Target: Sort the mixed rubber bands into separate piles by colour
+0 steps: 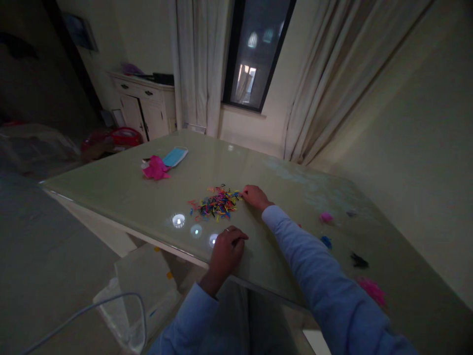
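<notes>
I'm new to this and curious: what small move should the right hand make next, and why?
Perhaps pinch just one colour from the mixed pile: the right hand is at its edge, while a blue clump and a black clump lie apart, farther right.

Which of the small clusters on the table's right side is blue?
The blue cluster, beside the right sleeve in this view, between the farther pink cluster and the black cluster. Its colour sets it apart: no other there looks blue.

A low, loose heap of small, thin pink, yellow, blue and black bands [220,203] is spread on the glossy pale-green tabletop [121,195].
</notes>
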Demonstrator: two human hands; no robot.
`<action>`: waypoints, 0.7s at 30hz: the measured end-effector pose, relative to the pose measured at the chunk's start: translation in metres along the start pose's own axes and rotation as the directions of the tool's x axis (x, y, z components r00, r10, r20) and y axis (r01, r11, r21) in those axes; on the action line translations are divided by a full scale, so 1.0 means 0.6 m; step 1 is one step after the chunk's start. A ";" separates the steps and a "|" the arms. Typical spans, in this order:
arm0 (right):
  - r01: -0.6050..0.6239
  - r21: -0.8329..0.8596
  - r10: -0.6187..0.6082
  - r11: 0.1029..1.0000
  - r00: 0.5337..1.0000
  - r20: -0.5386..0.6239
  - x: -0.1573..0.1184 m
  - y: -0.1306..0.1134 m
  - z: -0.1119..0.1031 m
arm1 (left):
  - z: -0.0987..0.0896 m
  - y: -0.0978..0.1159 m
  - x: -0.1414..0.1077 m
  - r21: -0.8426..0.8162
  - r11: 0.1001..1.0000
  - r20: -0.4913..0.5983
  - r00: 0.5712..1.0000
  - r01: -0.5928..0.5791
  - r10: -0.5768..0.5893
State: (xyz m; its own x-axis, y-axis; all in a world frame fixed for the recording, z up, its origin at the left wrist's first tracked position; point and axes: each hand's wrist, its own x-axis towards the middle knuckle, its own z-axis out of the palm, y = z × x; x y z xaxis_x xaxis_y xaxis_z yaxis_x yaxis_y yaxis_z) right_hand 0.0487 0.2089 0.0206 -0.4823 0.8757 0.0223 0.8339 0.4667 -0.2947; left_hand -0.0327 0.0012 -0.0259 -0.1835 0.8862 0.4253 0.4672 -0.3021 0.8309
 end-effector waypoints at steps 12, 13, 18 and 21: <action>0.000 0.563 0.060 0.826 0.994 -0.088 -0.091 -0.009 -0.037 | -0.003 0.004 0.000 0.008 1.000 -0.002 1.000 0.025 -0.025; 0.009 0.633 0.052 0.774 0.996 -0.079 -0.116 -0.010 -0.043 | -0.004 0.003 0.000 0.008 1.000 -0.002 1.000 0.024 -0.024; -0.105 0.987 0.002 0.124 0.994 0.105 -0.252 -0.004 -0.074 | -0.005 -0.002 -0.001 0.014 1.000 0.006 1.000 0.013 -0.013; -0.139 0.990 0.054 0.029 0.989 0.138 -0.315 0.012 -0.095 | -0.008 -0.004 -0.001 0.018 1.000 0.016 1.000 0.014 -0.014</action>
State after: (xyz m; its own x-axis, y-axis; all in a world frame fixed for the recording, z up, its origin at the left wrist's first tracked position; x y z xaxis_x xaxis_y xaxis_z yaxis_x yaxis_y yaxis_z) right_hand 0.1612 0.0535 0.0687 -0.4685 0.8745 -0.1255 -0.1742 -0.2307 -0.9573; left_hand -0.0374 -0.0006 -0.0264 -0.1764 0.8957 0.4081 0.4805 -0.2835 0.8299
